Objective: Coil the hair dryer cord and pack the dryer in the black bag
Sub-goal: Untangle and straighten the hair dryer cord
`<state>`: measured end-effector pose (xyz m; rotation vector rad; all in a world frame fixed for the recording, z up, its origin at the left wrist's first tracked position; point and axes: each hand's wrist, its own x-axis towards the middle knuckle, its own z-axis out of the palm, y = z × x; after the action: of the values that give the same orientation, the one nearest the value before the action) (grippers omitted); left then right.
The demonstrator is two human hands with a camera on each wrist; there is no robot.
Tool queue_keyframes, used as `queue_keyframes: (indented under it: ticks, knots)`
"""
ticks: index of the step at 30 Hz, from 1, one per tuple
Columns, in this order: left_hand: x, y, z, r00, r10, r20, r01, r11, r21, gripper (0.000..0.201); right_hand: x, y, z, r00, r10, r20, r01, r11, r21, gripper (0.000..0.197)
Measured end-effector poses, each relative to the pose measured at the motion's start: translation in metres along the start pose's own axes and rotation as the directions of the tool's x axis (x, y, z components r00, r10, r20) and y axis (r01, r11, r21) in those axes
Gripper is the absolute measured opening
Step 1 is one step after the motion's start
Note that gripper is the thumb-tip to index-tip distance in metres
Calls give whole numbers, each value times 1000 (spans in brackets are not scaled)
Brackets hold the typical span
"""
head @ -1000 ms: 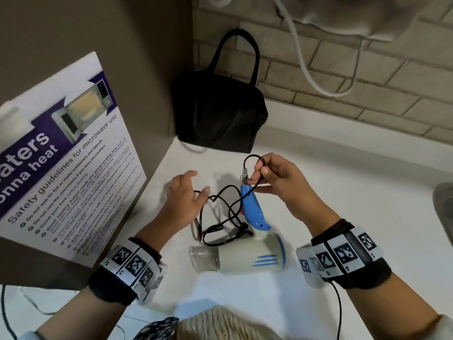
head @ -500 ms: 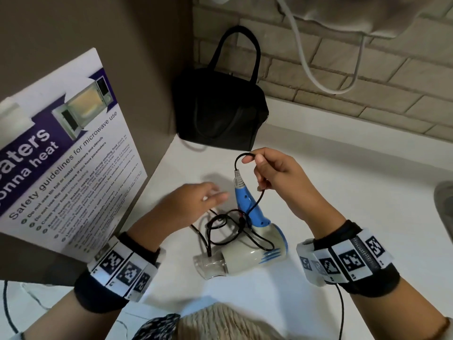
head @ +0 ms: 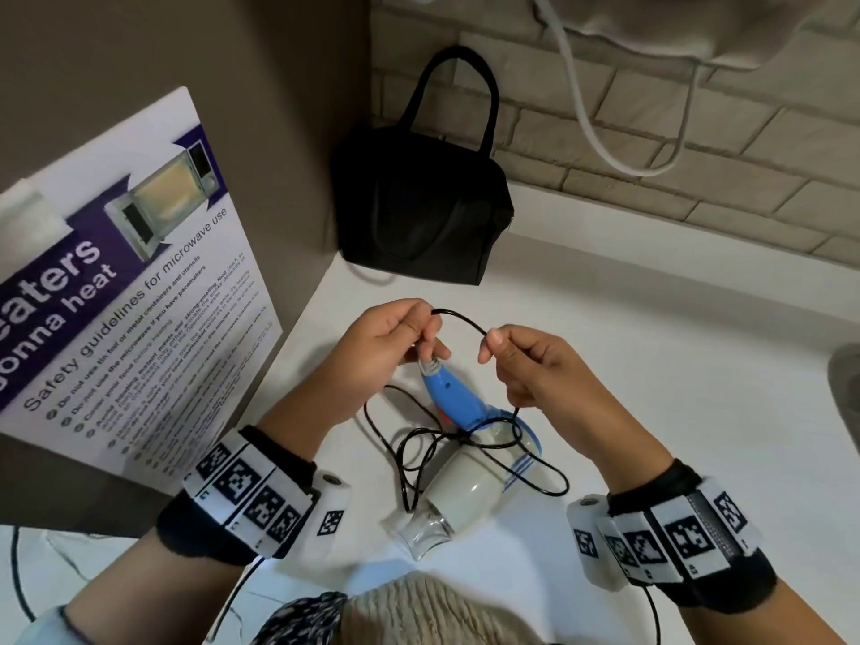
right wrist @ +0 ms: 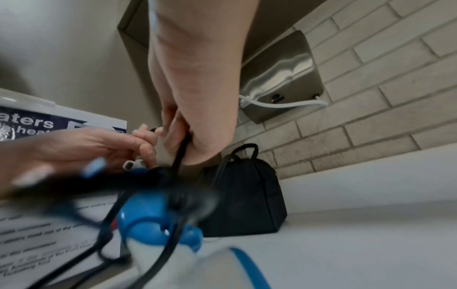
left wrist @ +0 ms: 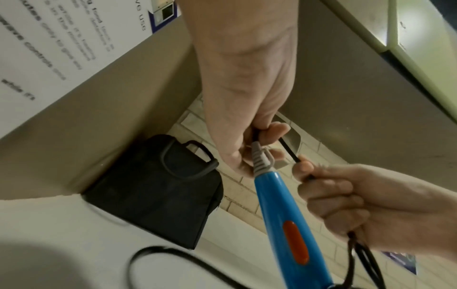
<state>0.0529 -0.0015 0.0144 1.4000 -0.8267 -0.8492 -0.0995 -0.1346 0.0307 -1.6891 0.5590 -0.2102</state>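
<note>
A white and blue hair dryer [head: 470, 477] hangs tilted above the white counter, its blue handle [left wrist: 289, 224] pointing up toward my hands. My left hand [head: 395, 339] pinches the black cord [head: 460, 321] just above the grey strain relief [left wrist: 262, 162] at the handle's end. My right hand [head: 526, 365] pinches the same cord a short span away, and more cord runs down through its palm. Loose loops of cord [head: 419, 453] drape over the dryer body. The black bag [head: 419, 202] stands closed in the back corner, beyond both hands.
A microwave safety poster [head: 130, 290] leans on the brown panel at the left. A brick wall [head: 698, 132] runs behind the counter [head: 675, 365], with a white hose [head: 605, 146] hanging from a steel wall unit [right wrist: 284, 78]. A grey object [head: 844, 402] sits at the right edge.
My left hand has risen from the counter and taken the cord at the handle's end. My right hand slid along the cord to the right. The dryer tilted up, nozzle toward me.
</note>
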Motion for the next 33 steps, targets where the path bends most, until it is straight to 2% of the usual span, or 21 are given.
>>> queue_keyframes:
  ticks: [7,11,13,15,18,21,23,27,29,31,33]
  knots:
    - [0,-11,-14,992,-64,-106,61,997,-37,36,-24,40,-1,996,68,62,-54,978,-203,38]
    - [2,-16,-17,987,-82,-138,77,996,-42,35,-33,42,0,968,202,151,-200,979,-27,45]
    - [4,-20,-21,983,-106,-152,92,991,-93,35,-37,35,-1,961,232,153,-238,971,23,42]
    - [5,-26,-25,974,-144,-177,114,978,-172,36,-37,29,-7,957,265,117,-282,944,171,37]
    - [3,-35,-31,955,-171,-243,131,976,-172,36,-33,25,-24,937,339,80,-331,799,502,28]
    - [-3,-42,-32,963,-157,-218,143,986,-82,34,-27,21,-43,925,360,122,-347,672,654,20]
    - [-6,-49,-35,967,-162,-198,158,987,-38,35,-24,19,-53,928,340,151,-347,643,682,20]
    - [-10,-60,-46,954,-190,-234,198,980,13,35,-21,14,-77,913,369,177,-381,610,695,37]
    - [-13,-64,-53,952,-204,-230,222,973,59,36,-21,11,-84,902,404,152,-388,606,695,30]
    - [-16,-68,-59,954,-227,-195,250,963,100,37,-19,12,-88,890,450,74,-382,648,659,16]
    - [-20,-70,-63,953,-256,-163,281,946,162,34,-15,17,-92,872,489,-2,-386,691,611,16]
